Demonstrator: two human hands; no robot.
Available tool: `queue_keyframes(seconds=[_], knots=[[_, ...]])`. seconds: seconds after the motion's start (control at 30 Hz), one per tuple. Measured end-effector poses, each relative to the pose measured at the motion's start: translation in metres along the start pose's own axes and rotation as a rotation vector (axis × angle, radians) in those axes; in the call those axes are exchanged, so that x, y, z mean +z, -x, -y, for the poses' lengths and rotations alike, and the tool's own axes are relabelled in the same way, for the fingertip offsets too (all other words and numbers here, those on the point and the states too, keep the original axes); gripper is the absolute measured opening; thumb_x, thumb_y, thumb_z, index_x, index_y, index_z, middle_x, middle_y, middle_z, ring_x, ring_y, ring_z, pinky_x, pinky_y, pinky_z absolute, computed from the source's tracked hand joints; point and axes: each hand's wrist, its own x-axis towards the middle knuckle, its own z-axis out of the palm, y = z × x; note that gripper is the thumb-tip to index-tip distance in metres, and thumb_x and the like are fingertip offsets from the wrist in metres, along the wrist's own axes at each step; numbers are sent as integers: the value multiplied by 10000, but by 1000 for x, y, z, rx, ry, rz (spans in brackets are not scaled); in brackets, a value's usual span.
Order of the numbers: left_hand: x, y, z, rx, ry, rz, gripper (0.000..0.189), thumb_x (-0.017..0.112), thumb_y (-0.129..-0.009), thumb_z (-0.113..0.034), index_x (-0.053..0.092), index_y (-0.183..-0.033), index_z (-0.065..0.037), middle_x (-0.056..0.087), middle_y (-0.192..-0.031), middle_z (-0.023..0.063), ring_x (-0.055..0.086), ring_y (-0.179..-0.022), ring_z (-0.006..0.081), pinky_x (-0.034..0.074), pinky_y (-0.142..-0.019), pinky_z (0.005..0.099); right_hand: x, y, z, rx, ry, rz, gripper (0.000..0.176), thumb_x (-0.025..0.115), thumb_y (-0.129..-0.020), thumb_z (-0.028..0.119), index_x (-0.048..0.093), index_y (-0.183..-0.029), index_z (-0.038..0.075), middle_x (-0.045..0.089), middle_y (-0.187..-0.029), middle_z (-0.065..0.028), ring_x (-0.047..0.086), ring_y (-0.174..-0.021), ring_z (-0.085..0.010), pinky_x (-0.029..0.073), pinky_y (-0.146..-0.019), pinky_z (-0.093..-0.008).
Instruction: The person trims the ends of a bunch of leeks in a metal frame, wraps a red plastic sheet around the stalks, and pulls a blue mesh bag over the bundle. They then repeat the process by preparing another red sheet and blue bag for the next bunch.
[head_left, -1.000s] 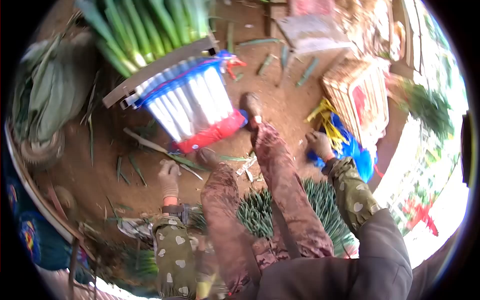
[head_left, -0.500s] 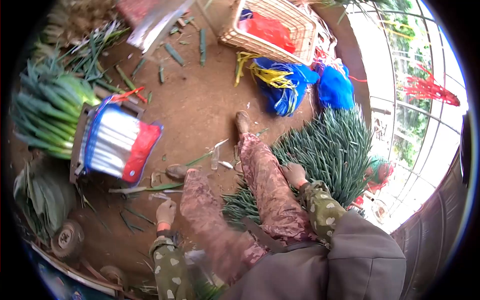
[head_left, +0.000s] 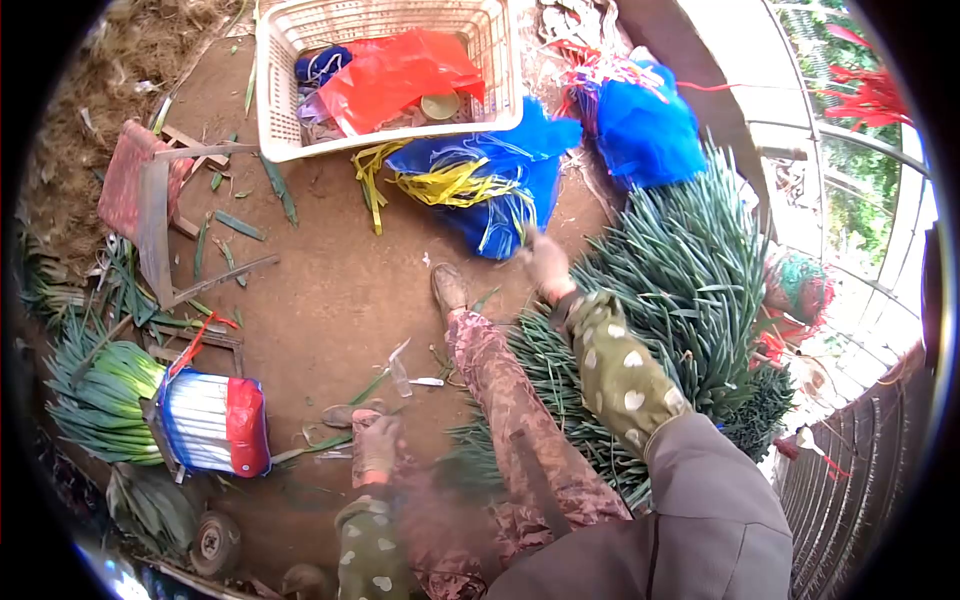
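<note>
My right hand (head_left: 547,265) reaches forward to the lower edge of a blue mesh bundle (head_left: 500,205) with yellow strips (head_left: 450,186) on it; its fingers are blurred at the edge. Under that forearm spreads a big pile of green onions (head_left: 680,280). My left hand (head_left: 377,446) is low in front of my left leg, near the shoe, and its fingers are too unclear to read. At the left lies a wrapped bundle of green onions (head_left: 200,420), white stalks in clear, blue-edged wrapping with a red band at the end.
A cream plastic crate (head_left: 390,140) holds red plastic. Beside it lies another blue mesh bundle (head_left: 650,125). A red-topped stool (head_left: 155,215) lies tipped at the left. Loose leaves and a small knife-like item (head_left: 427,381) are on the dirt floor. A wheel (head_left: 215,543) stands lower left.
My right hand has moved from the onion pile up to the blue mesh. My left hand has moved right, before my leg. The view has shifted, showing more of the crate and stool.
</note>
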Motion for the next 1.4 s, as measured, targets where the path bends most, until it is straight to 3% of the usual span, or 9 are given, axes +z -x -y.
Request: queue_keyframes(seconds=[0.23,0.3,0.47,0.77,0.97,1.17,1.23,1.3,1.4], knots=[[104,-41,-52,-181,67,121,152,590,-907,-81,665,-999,15,636,-885,85,595,-629,151,484,-555,292,-21,-181,-36,307,-607,164,925,703,-869,167,136,-1599,194,706,-943,-138,684,-751,-252,553,-671,-378],[105,-47,-18,157,-280,154,150,587,-906,-105,652,-957,20,638,-924,98,608,-646,186,498,-572,336,-14,-206,-33,358,-679,282,964,716,-852,108,110,-1600,166,701,-971,-136,656,-737,-194,542,-615,-333],[95,-46,-30,-318,-94,9,172,579,-924,-154,654,-947,-1,605,-694,80,592,-580,197,474,-555,340,18,-219,-56,163,-171,-169,482,673,-861,238,611,-1284,17,695,-1169,-190,655,-1118,-329,494,-967,-393],[80,-64,-65,-162,-126,-29,158,599,-931,-132,691,-963,-7,606,-628,43,533,-484,107,404,-443,267,-168,-68,-40,260,-245,-313,224,724,-859,213,742,-1002,42,726,-796,-78,647,-616,-119,491,-592,-274],[106,-66,-137,-184,77,107,192,621,-948,-144,683,-1076,-15,657,-846,50,609,-628,91,482,-542,230,-312,34,95,-414,-584,-892,107,638,-937,86,699,-904,4,693,-765,-84,644,-643,-148,505,-602,-262],[110,-52,-117,-101,282,242,253,615,-954,-125,640,-1184,-23,668,-943,47,632,-720,100,506,-597,233,-201,40,93,5,-379,-435,136,641,-935,123,711,-1019,42,710,-855,-77,646,-770,-140,503,-708,-283],[95,-34,-113,-89,278,211,276,614,-956,-124,627,-1212,-22,668,-966,47,636,-750,104,518,-625,243,-89,10,19,164,-565,24,334,694,-883,195,681,-1169,23,712,-970,-127,668,-823,-182,518,-761,-306],[68,-18,-105,-100,248,134,270,616,-952,-125,634,-1199,-17,671,-970,56,633,-759,119,525,-659,250,3,-3,-39,95,-49,72,564,738,-843,251,581,-1337,29,706,-1010,-138,677,-842,-204,528,-747,-320],[29,-1,-45,-125,154,-29,257,627,-937,-148,662,-1144,-1,681,-954,92,634,-762,153,525,-720,284,67,-29,-66,363,-466,53,838,741,-846,238,309,-1545,75,697,-975,-78,638,-715,-139,518,-620,-280]])
